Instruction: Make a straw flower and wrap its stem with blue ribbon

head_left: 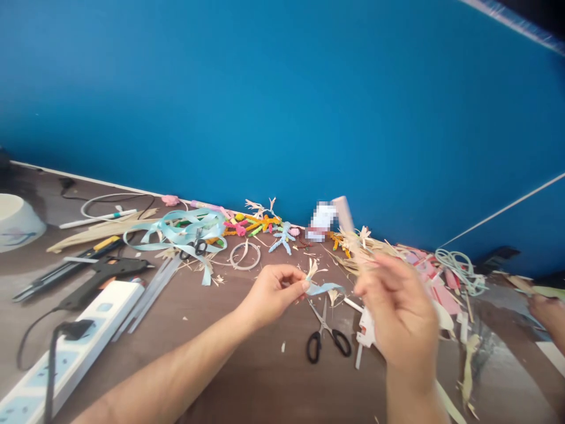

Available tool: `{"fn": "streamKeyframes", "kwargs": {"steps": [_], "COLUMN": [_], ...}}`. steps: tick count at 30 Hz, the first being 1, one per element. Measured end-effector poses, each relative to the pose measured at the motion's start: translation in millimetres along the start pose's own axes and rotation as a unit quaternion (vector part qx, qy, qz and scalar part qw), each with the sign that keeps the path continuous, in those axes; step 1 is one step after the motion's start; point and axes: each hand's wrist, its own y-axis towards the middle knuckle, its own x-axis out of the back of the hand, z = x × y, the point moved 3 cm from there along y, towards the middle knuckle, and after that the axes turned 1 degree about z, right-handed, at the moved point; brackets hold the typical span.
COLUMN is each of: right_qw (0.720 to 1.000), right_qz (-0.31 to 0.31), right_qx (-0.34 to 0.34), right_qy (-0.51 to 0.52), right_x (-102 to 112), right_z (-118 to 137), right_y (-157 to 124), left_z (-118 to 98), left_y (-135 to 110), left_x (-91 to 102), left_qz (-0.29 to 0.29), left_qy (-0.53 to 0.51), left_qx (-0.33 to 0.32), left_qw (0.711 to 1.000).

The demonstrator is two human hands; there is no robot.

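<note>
Between thumb and fingers, my left hand point(282, 288) pinches a small bundle of pale dried strips point(311, 270) with a light blue ribbon point(325, 288) trailing to the right from it. My right hand point(399, 309), smeared by motion, is raised on the right with its fingers closed. From its fingertips a pale, flat strip point(348, 224) sticks up; its exact kind is too blurred to tell. Below and between the hands, scissors point(324, 330) with black handles lie with blades apart. A white glue gun point(367, 330) lies partly hidden behind my right hand.
At left lie a power strip point(66, 347), a black glue gun point(106, 277), a utility knife point(66, 270) and clear glue sticks point(150, 288). Loops of blue ribbon point(185, 227), a tape ring point(245, 256) and craft scraps line the blue wall point(265, 106). Another person's hand point(547, 312) shows far right.
</note>
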Motion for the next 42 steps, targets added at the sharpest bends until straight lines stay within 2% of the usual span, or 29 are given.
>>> {"fn": "streamKeyframes", "kwargs": {"steps": [2, 3, 5, 10, 19, 23, 27, 30, 33, 34, 35, 37, 39, 40, 42], "right_qw": [0.984, 0.974, 0.968, 0.975, 0.977, 0.962, 0.937, 0.933, 0.959, 0.970, 0.983, 0.997, 0.986, 0.981, 0.980], "right_qz": [0.161, 0.209, 0.232, 0.194, 0.134, 0.124, 0.087, 0.047, -0.075, -0.109, -0.107, 0.015, 0.134, 0.158, 0.158], "right_qx": [-0.066, -0.085, -0.096, -0.044, 0.062, 0.134, 0.225, 0.251, 0.189, 0.138, 0.079, -0.028, -0.090, -0.103, -0.104], "right_qy": [0.027, 0.019, -0.018, -0.099, -0.155, -0.203, -0.251, -0.254, -0.198, -0.166, -0.129, -0.066, -0.038, -0.040, -0.069], "right_x": [-10, -14, -20, -30, -31, -31, -32, -25, -4, 3, 7, 2, -11, -18, -28], "right_z": [7, 9, 8, -2, 2, 1, -2, 1, 12, 15, 18, 21, 21, 19, 14], "right_y": [-5, -8, -14, -20, -18, -21, -22, -18, -11, -8, -7, -6, -11, -14, -20], "left_z": [-3, -5, -7, -13, -12, -13, -14, -11, -7, -6, -6, -8, -9, -10, -11], "left_y": [-1, -2, -3, -7, -9, -11, -13, -13, -12, -12, -12, -12, -12, -12, -12], "left_x": [2.5, 3.2, 3.5, 2.1, -2.3, -3.3, -4.2, -4.4, -3.5, -3.1, -2.7, -1.8, -0.5, 0.4, 2.1], "left_qz": [-0.048, -0.061, -0.064, -0.068, -0.064, -0.055, -0.050, -0.051, -0.072, -0.081, -0.091, -0.102, -0.107, -0.109, -0.113], "left_qy": [0.100, 0.139, 0.190, 0.216, 0.186, 0.180, 0.164, 0.180, 0.238, 0.263, 0.285, 0.322, 0.341, 0.346, 0.354], "left_qx": [-0.083, -0.122, -0.179, -0.211, -0.185, -0.169, -0.138, -0.124, -0.147, -0.166, -0.189, -0.240, -0.284, -0.301, -0.325], "left_qw": [0.990, 0.981, 0.963, 0.951, 0.963, 0.967, 0.976, 0.974, 0.957, 0.947, 0.935, 0.910, 0.890, 0.882, 0.870]}}
